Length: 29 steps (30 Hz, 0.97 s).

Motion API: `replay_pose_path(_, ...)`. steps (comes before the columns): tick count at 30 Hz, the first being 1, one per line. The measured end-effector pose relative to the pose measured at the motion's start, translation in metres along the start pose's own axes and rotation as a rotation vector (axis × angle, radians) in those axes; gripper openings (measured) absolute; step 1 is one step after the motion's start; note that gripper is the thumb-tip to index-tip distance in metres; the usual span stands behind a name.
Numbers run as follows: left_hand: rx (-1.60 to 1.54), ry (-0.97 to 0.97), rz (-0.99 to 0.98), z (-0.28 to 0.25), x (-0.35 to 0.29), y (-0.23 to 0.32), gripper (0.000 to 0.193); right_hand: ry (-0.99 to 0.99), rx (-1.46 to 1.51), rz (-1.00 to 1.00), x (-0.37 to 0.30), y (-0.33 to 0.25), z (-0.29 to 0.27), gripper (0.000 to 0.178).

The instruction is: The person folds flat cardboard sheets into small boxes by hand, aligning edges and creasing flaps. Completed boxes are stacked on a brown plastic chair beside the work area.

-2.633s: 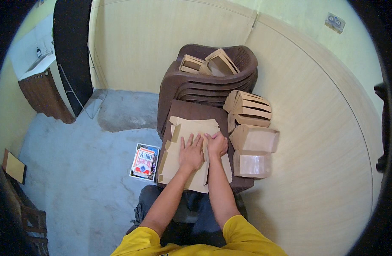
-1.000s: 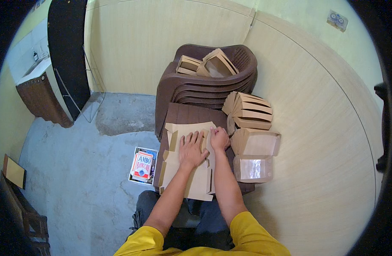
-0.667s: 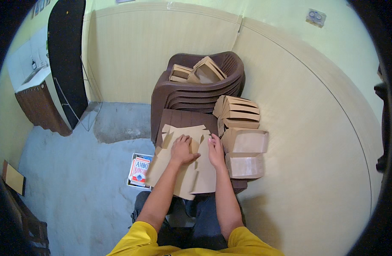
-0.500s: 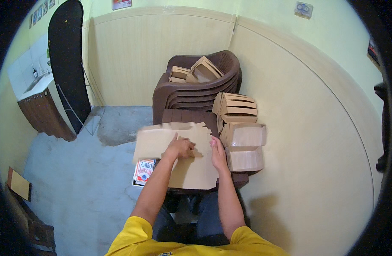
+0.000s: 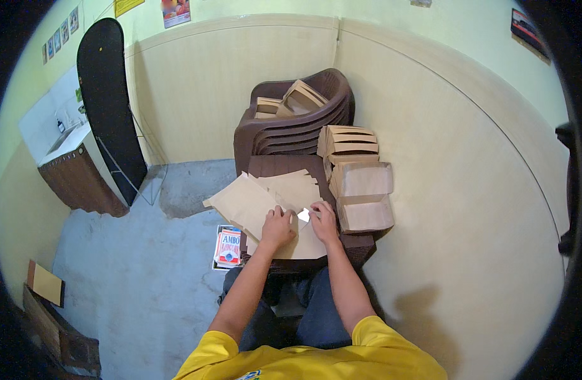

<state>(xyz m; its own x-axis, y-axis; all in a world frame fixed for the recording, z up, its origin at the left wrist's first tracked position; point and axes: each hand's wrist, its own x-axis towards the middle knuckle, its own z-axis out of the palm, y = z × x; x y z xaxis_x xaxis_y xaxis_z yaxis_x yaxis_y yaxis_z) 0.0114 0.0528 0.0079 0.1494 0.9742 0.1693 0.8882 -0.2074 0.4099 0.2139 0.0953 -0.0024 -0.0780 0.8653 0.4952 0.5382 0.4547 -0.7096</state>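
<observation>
A flat brown cardboard box blank (image 5: 250, 197) is turned at an angle over other cardboard sheets (image 5: 303, 183), its left corner sticking out past the pile. My left hand (image 5: 278, 229) is closed at the blank's right end, with the fingertips bent down onto it. Close by on the right, my right hand (image 5: 324, 221) has its fingers curled together at the same end. Between the two hands shows a small bright white patch (image 5: 303, 215); whether it is paper or glare is unclear. The fingertips' undersides are hidden.
Folded brown cardboard boxes (image 5: 365, 180) stand right of the pile, with more on a stack of brown plastic chairs (image 5: 291, 130). A small box with a red, white and blue packet (image 5: 227, 247) sits at the left. A dark ironing board (image 5: 104, 107) leans by the sink counter (image 5: 69, 149).
The upper cardboard blank has turned and tilted to the left. My right hand has left the pile's right edge and moved inward beside my left hand; the white patch now shows between them.
</observation>
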Motion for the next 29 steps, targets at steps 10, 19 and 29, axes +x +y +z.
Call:
replay_pose_path(10,-0.047,0.086,-0.071,0.025,-0.011,0.018,0.06,-0.054,0.025,0.114,-0.018,-0.013,0.006,0.019)
replay_pose_path(19,0.045,0.189,0.002,0.008,-0.028,0.04,0.052,0.158,0.085,0.374,-0.01,-0.009,0.025,0.03)
replay_pose_path(29,-0.308,-0.168,-0.377,-0.044,-0.01,0.049,0.043,-0.214,0.06,0.53,0.008,-0.011,0.009,0.042)
